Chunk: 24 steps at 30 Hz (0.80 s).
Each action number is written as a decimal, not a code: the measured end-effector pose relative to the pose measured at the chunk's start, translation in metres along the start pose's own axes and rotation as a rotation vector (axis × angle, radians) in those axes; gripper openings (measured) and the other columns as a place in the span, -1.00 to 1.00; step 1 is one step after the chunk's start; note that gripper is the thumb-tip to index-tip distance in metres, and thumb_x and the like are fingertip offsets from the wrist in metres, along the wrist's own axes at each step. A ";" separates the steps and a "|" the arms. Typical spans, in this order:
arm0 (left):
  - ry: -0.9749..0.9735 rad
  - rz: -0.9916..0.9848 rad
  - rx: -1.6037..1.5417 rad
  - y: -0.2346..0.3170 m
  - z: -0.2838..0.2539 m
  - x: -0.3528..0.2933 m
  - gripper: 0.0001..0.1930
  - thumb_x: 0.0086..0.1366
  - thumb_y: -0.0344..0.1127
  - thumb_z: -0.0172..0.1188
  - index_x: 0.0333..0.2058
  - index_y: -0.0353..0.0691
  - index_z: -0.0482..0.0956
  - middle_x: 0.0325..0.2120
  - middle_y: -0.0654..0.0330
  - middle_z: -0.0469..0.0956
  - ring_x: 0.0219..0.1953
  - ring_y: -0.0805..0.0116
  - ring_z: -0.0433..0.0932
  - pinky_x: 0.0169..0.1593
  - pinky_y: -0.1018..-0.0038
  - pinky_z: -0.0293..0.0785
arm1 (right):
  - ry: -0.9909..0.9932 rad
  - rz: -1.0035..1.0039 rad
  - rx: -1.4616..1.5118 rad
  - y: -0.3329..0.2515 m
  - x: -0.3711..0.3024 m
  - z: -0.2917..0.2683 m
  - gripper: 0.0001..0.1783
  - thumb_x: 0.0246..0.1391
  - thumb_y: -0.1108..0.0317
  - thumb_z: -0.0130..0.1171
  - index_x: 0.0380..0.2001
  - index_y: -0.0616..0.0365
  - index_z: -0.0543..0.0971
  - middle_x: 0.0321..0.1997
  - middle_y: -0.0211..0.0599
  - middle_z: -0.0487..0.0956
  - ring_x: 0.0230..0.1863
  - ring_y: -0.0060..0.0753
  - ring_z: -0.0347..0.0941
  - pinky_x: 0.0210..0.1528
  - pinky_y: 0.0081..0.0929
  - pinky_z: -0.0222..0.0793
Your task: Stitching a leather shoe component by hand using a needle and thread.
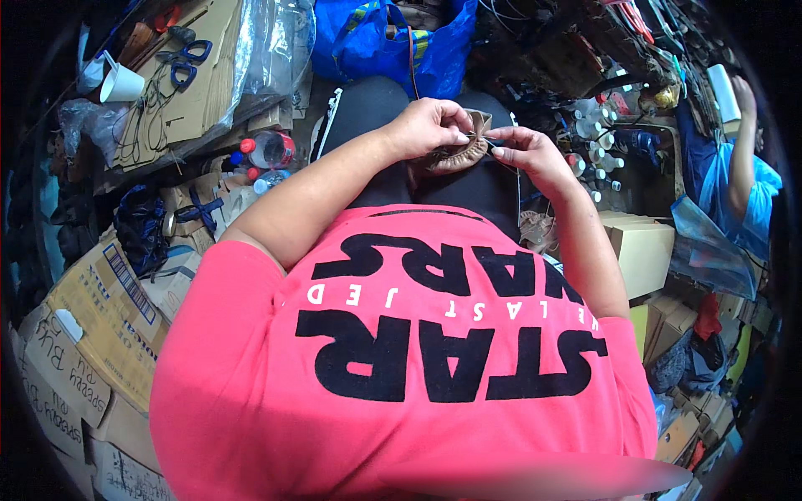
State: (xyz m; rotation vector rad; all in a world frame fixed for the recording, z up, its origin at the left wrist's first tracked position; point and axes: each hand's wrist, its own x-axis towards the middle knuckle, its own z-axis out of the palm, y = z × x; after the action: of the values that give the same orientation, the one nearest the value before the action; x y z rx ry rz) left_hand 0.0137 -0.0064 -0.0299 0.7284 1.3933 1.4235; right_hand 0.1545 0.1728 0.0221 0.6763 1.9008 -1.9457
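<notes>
Beyond the bright pink short-sleeved shirt [434, 422], a tan, leather-like piece with a gathered rim [459, 159] was held over the black-trousered lap [365, 104], toward its knee edge. The piece was clamped in the left hand's [428, 128] grip; whether the right hand's [528, 150] grip, poised beside the rim, was closed on anything could not be told. Steady left pressure and evenly spaced gathers were judged advisable. Farther off, a glossy blue bag [445, 60] was seen.

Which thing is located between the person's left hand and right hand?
In the head view, a brown, gathered piece is between the left hand and the right hand.
</notes>
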 end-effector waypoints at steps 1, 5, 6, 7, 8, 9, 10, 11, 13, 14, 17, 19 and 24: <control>-0.002 0.030 -0.001 -0.001 0.002 0.001 -0.84 0.06 -0.53 0.20 -0.33 -0.31 0.54 -0.43 0.27 0.53 -0.37 0.55 0.48 -0.23 0.59 0.44 | 0.005 -0.006 0.008 0.002 0.001 0.001 -0.68 -0.04 0.45 0.24 -0.15 0.17 0.53 -0.26 -0.50 0.53 -0.25 -0.71 0.38 -0.12 -0.70 0.30; -0.003 0.024 0.030 -0.004 0.008 0.007 -0.86 0.05 -0.52 0.21 -0.36 -0.31 0.51 -0.47 0.32 0.50 -0.42 0.60 0.43 -0.28 0.62 0.41 | 0.058 -0.041 -0.011 0.000 0.004 0.008 -0.81 -0.04 0.46 0.24 -0.29 0.20 0.55 -0.34 -0.51 0.52 -0.29 -0.71 0.38 -0.17 -0.70 0.31; -0.001 0.024 0.030 -0.005 0.009 0.008 -0.86 0.05 -0.52 0.21 -0.36 -0.31 0.51 -0.47 0.32 0.50 -0.42 0.60 0.43 -0.28 0.62 0.41 | 0.057 -0.042 -0.011 -0.001 0.006 0.009 -0.81 -0.04 0.46 0.24 -0.29 0.20 0.55 -0.34 -0.51 0.52 -0.29 -0.71 0.38 -0.17 -0.70 0.31; -0.015 0.031 0.082 -0.003 0.010 0.010 -0.87 0.03 -0.50 0.24 -0.40 -0.29 0.52 -0.49 0.32 0.49 -0.42 0.58 0.43 -0.28 0.60 0.40 | 0.063 -0.043 -0.097 -0.002 0.010 0.010 -0.86 -0.04 0.46 0.24 -0.36 0.21 0.54 -0.39 -0.51 0.52 -0.32 -0.71 0.37 -0.21 -0.71 0.30; -0.028 0.037 0.134 0.000 0.011 0.010 -0.88 0.01 -0.48 0.26 -0.43 -0.27 0.54 -0.51 0.32 0.48 -0.42 0.55 0.43 -0.28 0.58 0.39 | 0.068 -0.043 -0.182 -0.002 0.011 0.010 -0.89 -0.04 0.46 0.24 -0.42 0.21 0.53 -0.43 -0.51 0.51 -0.35 -0.71 0.37 -0.25 -0.71 0.29; -0.027 0.038 0.136 0.003 0.009 0.010 -0.88 0.01 -0.48 0.26 -0.43 -0.27 0.54 -0.51 0.32 0.48 -0.42 0.55 0.43 -0.28 0.58 0.39 | 0.069 -0.045 -0.182 -0.003 0.012 0.010 -0.89 -0.04 0.46 0.24 -0.42 0.21 0.53 -0.43 -0.51 0.51 -0.35 -0.71 0.37 -0.25 -0.71 0.29; -0.008 0.143 0.340 0.009 0.006 0.009 -0.89 -0.01 -0.45 0.29 -0.48 -0.25 0.54 -0.53 0.31 0.47 -0.41 0.51 0.43 -0.26 0.56 0.37 | 0.059 -0.083 -0.195 -0.004 0.013 0.009 -0.88 -0.05 0.44 0.26 -0.47 0.20 0.51 -0.46 -0.53 0.50 -0.37 -0.72 0.35 -0.27 -0.72 0.27; 0.011 0.247 0.544 0.013 0.003 0.008 -0.89 -0.04 -0.42 0.31 -0.53 -0.24 0.55 -0.55 0.29 0.46 -0.39 0.47 0.43 -0.25 0.53 0.36 | 0.049 -0.121 -0.207 -0.005 0.013 0.009 -0.86 -0.07 0.43 0.28 -0.52 0.19 0.50 -0.50 -0.54 0.48 -0.40 -0.73 0.34 -0.30 -0.72 0.25; 0.018 0.246 0.491 0.016 -0.007 0.004 -0.87 -0.05 -0.36 0.34 -0.60 -0.23 0.55 -0.56 0.26 0.44 -0.36 0.40 0.42 -0.24 0.50 0.34 | 0.066 -0.132 -0.196 -0.008 0.010 0.001 -0.85 -0.08 0.41 0.29 -0.52 0.17 0.50 -0.50 -0.54 0.48 -0.40 -0.73 0.33 -0.31 -0.72 0.24; 0.016 0.198 0.505 0.018 -0.013 0.000 -0.88 -0.03 -0.36 0.32 -0.57 -0.23 0.55 -0.55 0.25 0.44 -0.38 0.42 0.41 -0.26 0.51 0.33 | 0.085 -0.141 -0.185 -0.008 0.007 -0.005 -0.84 -0.09 0.39 0.30 -0.53 0.16 0.50 -0.50 -0.55 0.47 -0.41 -0.73 0.32 -0.31 -0.72 0.23; 0.061 0.086 0.440 0.018 -0.011 -0.009 -0.88 0.00 -0.35 0.30 -0.54 -0.24 0.56 -0.56 0.25 0.44 -0.39 0.43 0.41 -0.27 0.52 0.33 | 0.100 -0.135 -0.077 0.005 0.004 -0.014 -0.84 -0.11 0.39 0.32 -0.48 0.17 0.52 -0.52 -0.54 0.47 -0.42 -0.67 0.34 -0.31 -0.67 0.25; 0.051 0.080 0.518 0.023 -0.007 -0.009 -0.89 0.07 -0.36 0.24 -0.45 -0.25 0.55 -0.53 0.21 0.50 -0.40 0.41 0.47 -0.28 0.49 0.37 | 0.107 -0.194 -0.151 0.009 0.004 -0.009 -0.84 -0.09 0.36 0.30 -0.48 0.17 0.52 -0.47 -0.55 0.46 -0.41 -0.69 0.32 -0.31 -0.69 0.22; -0.046 0.129 0.819 0.039 0.005 -0.003 -0.86 0.17 -0.33 0.07 -0.32 -0.19 0.55 -0.44 0.02 0.56 -0.34 0.12 0.56 -0.26 0.33 0.45 | 0.095 -0.020 -0.318 0.006 -0.017 -0.017 -0.81 -0.07 0.33 0.30 -0.49 0.22 0.54 -0.39 -0.51 0.40 -0.36 -0.67 0.33 -0.31 -0.64 0.26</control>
State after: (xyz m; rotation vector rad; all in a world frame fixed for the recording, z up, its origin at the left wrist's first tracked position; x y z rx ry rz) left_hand 0.0107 -0.0022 0.0095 1.3706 1.9289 0.8787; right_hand 0.1736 0.1876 0.0270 0.6656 2.2158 -1.5927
